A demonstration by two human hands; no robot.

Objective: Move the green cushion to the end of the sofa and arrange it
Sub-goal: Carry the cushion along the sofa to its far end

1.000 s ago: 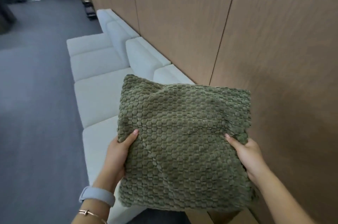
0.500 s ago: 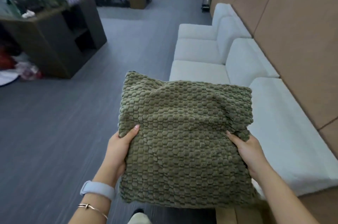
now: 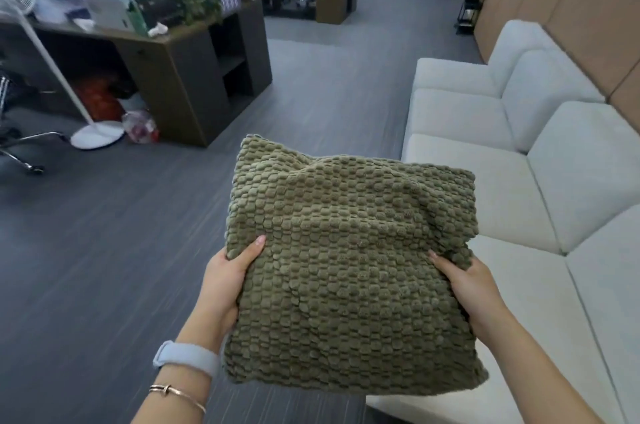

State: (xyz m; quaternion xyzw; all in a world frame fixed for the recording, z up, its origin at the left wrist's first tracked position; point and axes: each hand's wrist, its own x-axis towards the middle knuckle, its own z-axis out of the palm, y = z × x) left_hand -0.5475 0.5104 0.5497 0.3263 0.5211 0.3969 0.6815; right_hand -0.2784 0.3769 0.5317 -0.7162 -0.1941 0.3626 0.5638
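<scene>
A square olive-green cushion (image 3: 349,267) with a bumpy woven texture is held up in front of me, over the floor beside the sofa. My left hand (image 3: 225,281) grips its left edge, thumb on top. On the cushion's right edge my right hand (image 3: 467,288) is closed the same way. The long white sofa (image 3: 485,181) runs along the wooden wall on the right, from near my right arm away to its far end at the upper right. The cushion hides part of the nearest seat.
Dark grey carpet (image 3: 104,267) spreads left of the sofa. A dark desk unit (image 3: 194,77) with a printer, papers and plants stands at the upper left, with a white fan stand (image 3: 97,137) and a chair base beside it. A plant rack (image 3: 472,7) stands past the sofa's far end.
The view has swung left from the wooden wall to the open room, so the sofa now lies on the right. Both hands keep the same grip on the cushion.
</scene>
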